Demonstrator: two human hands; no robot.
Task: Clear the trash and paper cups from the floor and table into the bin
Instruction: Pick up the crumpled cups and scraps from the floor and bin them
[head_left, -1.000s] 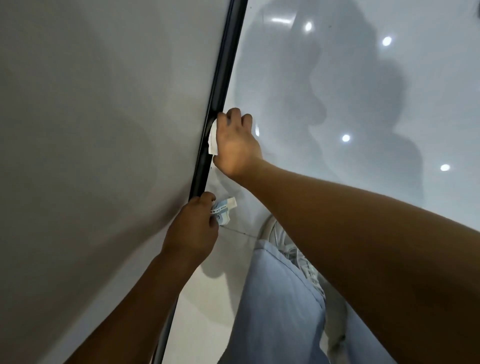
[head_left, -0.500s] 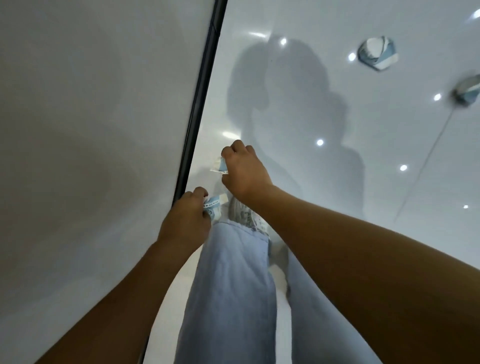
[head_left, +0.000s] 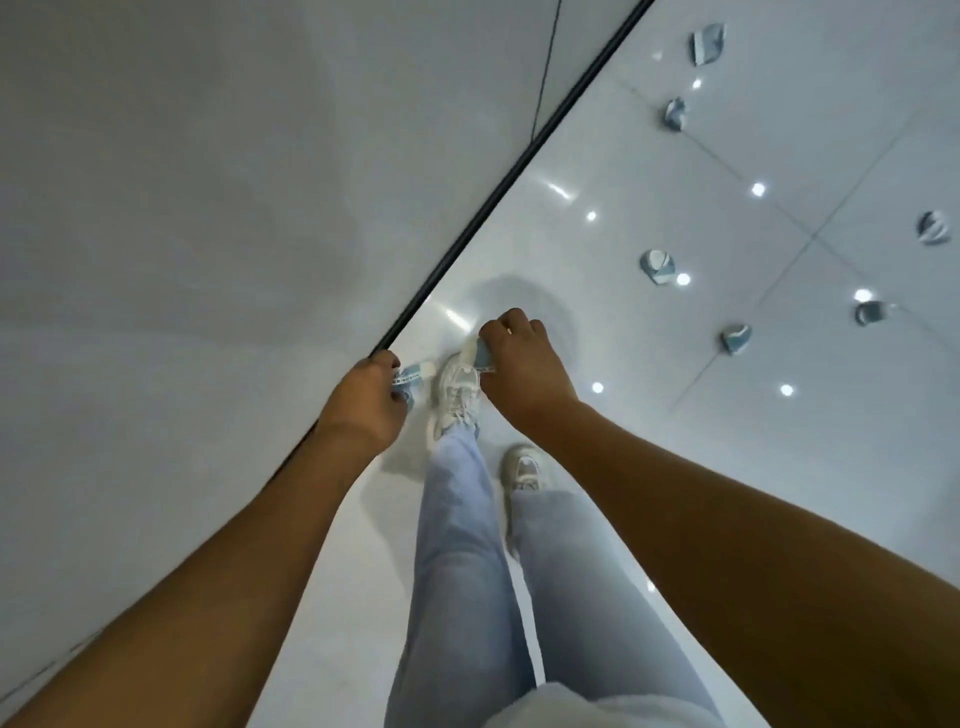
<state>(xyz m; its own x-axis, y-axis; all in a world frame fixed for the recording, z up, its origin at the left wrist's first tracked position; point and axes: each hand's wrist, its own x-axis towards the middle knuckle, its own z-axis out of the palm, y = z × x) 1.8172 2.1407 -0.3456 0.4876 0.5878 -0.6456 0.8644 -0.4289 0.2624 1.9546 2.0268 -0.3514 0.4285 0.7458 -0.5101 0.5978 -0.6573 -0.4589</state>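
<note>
My left hand (head_left: 363, 402) grips a crumpled blue-and-white paper cup (head_left: 410, 378) beside the wall's black base strip. My right hand (head_left: 519, 371) grips another crushed blue-and-white cup (head_left: 479, 353), mostly hidden under the fingers, above my left shoe. Several more crushed paper cups lie on the glossy white floor to the right: one (head_left: 658, 266) nearest, one (head_left: 735, 338) further right, others (head_left: 706, 44) near the top. No bin is in view.
A grey wall (head_left: 208, 208) fills the left half, edged by a black base strip (head_left: 467, 234). My legs in light blue jeans and white shoes (head_left: 454, 400) stand on the tiled floor (head_left: 779, 467), which reflects ceiling lights.
My right hand lifted a cup away from the base strip and came back toward my body. The view swung right as I rose, bringing several floor cups into sight.
</note>
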